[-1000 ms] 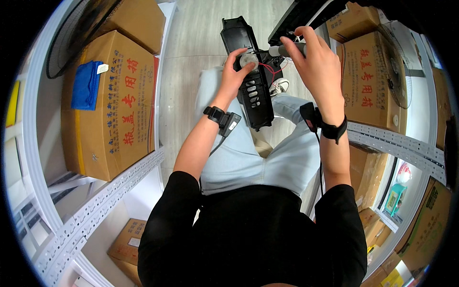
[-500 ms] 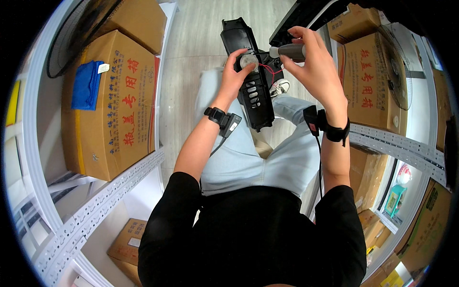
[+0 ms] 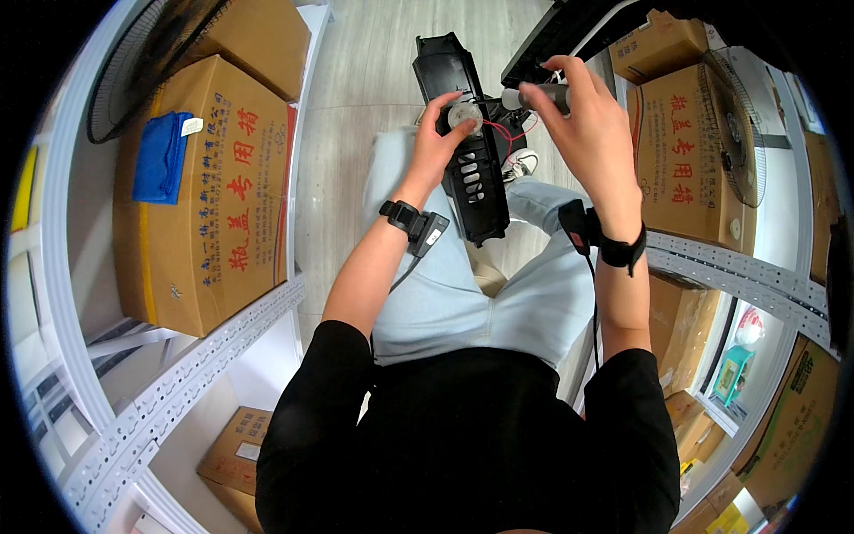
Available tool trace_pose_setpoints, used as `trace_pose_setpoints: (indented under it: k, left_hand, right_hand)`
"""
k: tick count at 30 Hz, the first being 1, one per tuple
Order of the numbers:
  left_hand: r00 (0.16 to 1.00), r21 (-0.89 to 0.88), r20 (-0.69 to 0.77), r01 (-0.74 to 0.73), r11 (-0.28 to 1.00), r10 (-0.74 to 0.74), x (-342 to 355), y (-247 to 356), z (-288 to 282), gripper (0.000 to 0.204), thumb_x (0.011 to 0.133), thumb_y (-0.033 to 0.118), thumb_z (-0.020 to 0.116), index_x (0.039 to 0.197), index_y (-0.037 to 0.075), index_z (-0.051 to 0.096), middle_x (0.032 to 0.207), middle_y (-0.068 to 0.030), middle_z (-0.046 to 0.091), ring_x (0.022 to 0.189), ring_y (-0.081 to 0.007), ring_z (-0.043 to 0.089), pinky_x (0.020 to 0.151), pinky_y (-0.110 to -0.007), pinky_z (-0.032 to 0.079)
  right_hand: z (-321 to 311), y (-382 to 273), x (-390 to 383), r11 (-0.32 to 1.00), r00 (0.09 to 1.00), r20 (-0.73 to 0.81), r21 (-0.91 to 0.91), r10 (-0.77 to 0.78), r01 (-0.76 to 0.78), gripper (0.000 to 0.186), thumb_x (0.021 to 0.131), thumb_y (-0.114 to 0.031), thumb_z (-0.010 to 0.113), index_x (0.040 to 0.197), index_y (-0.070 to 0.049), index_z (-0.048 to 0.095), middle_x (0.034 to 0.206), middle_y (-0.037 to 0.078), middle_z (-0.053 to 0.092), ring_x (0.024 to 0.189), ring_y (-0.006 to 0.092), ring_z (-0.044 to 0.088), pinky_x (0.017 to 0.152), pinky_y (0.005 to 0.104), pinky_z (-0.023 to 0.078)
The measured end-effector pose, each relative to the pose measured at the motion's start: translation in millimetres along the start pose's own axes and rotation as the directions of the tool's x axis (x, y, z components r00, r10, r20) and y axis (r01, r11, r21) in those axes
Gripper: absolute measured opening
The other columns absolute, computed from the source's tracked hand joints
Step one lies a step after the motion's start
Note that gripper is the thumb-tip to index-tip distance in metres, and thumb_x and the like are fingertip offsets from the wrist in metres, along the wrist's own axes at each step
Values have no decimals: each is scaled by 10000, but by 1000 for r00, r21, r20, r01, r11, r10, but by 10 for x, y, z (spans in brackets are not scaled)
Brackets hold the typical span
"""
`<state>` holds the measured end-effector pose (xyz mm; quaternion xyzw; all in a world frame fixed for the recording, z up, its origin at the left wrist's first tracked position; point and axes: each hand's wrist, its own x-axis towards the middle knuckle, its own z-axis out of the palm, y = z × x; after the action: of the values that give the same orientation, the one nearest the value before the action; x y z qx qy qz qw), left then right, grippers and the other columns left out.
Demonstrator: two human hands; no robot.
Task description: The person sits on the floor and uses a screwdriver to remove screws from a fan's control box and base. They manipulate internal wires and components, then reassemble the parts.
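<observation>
Left fingers [image 3: 458,132] grip a clear disc [image 3: 463,115] while right fingers [image 3: 544,103] loosely close around a gray tool [image 3: 557,95], whose slip could snag red wires [image 3: 507,135].

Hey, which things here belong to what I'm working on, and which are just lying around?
Being worked on or with:
black slotted frame
clear round part, in the left hand
red wires
grey-handled tool, in the right hand

Just lying about:
blue cloth
large cardboard box, left
round wire guard, right
</observation>
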<state>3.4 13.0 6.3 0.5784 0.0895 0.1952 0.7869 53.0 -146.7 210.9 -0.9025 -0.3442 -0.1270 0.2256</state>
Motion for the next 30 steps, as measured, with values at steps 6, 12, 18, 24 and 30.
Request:
trace_pose_setpoints:
  k: [6,12,18,24,30]
  left_hand:
    - [999,-8,-11,37,999,-37,-12,24,6,506,848,68,750,1313,76,550,1262,-70,585,1152,-171,560,998,-317,444]
    - [1000,21,0,25,999,-25,-14,38,-1,509,859,67,740,1327,81,541,1274,-71,576,1165,-175,557,999,-321,448]
    - [1000,16,-4,31,999,-31,-5,44,-12,511,852,80,749,1322,79,549,1277,-66,578,1175,-179,554,1010,-324,437]
    - [1000,-5,7,27,1000,-27,-13,20,5,519,849,84,755,1326,79,550,1284,-69,579,1178,-177,552,1018,-325,433]
    - [1000,-11,4,16,1000,-16,-11,29,-5,527,855,87,753,1337,85,541,1293,-73,575,1181,-174,550,1013,-321,438]
  right_hand:
    - [38,75,16,981,986,-112,140,-120,135,364,858,-205,731,1154,-76,562,903,149,650,787,355,684,645,428,555]
    - [19,-27,17,994,997,5,-86,73,-72,400,834,-137,719,1191,-73,549,975,166,637,818,353,677,691,422,558]
    - [7,51,20,981,993,-44,157,-109,114,374,858,-215,732,1156,-73,556,886,162,658,722,360,675,617,422,547]
    - [0,-27,28,999,999,16,15,37,-38,405,827,-142,729,1179,-64,544,950,172,653,777,375,676,669,430,552]
    - [-11,7,-4,986,998,17,156,-64,61,399,827,-144,731,1176,-74,551,973,179,651,800,378,674,680,446,547]
